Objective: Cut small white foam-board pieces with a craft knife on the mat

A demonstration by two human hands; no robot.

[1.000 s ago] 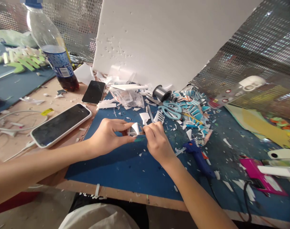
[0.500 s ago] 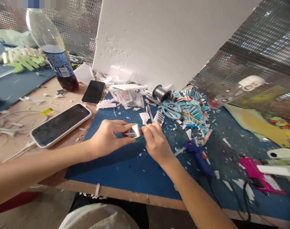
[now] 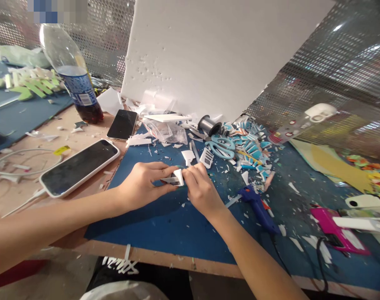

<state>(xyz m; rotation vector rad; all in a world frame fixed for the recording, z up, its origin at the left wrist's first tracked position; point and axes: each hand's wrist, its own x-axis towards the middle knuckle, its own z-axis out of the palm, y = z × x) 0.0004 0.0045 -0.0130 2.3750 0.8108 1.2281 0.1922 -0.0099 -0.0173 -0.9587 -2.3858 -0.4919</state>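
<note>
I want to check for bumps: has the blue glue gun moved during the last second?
No. The blue glue gun keeps its place below the scissors, right of the right hand.

Both forearms were bare along their whole visible length, down to the left hand [image 3: 142, 185] and the right hand [image 3: 200, 189]. Low in the view sat a black garment [image 3: 165, 277] with white printed lettering [image 3: 122, 265] across it, too broken up to read. Below it lay a rounded fold of pale, whitish cloth [image 3: 124, 291].
</note>
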